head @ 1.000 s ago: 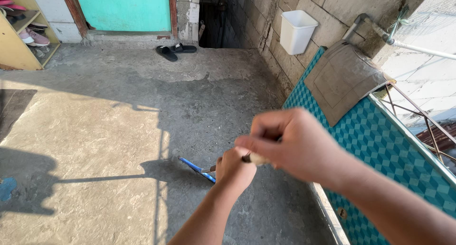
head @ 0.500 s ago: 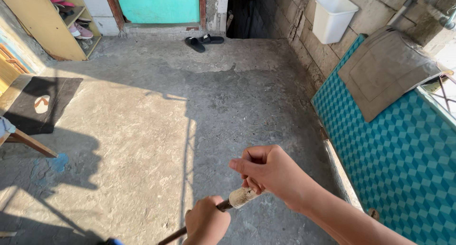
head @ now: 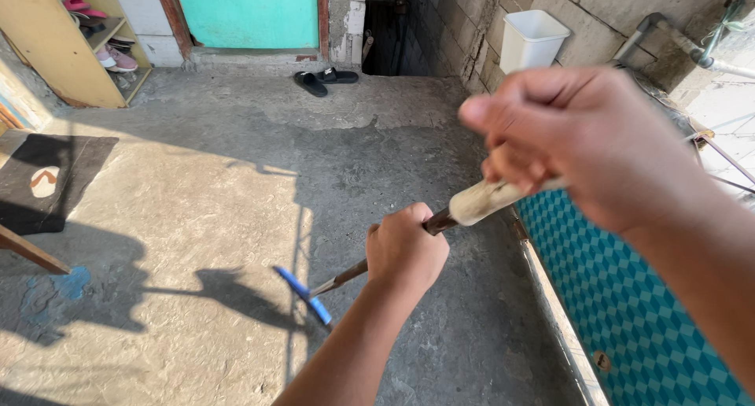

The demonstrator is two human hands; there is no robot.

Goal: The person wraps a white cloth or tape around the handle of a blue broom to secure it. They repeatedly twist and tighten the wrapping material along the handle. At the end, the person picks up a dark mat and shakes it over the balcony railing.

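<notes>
Both fists gripping a long-handled broom (head: 346,276), left hand (head: 405,249) lower, right hand (head: 582,142) topmost (blurred), blue head (head: 303,296) angled down-left

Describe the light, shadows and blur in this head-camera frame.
Head view: hard sunlight on the concrete floor with sharp dark shadows, one cast beside the blue tool head; the stairwell is nearly black; the right hand, close to the lens, is large and soft with blur; the left hand on the handle is sharper.
</notes>
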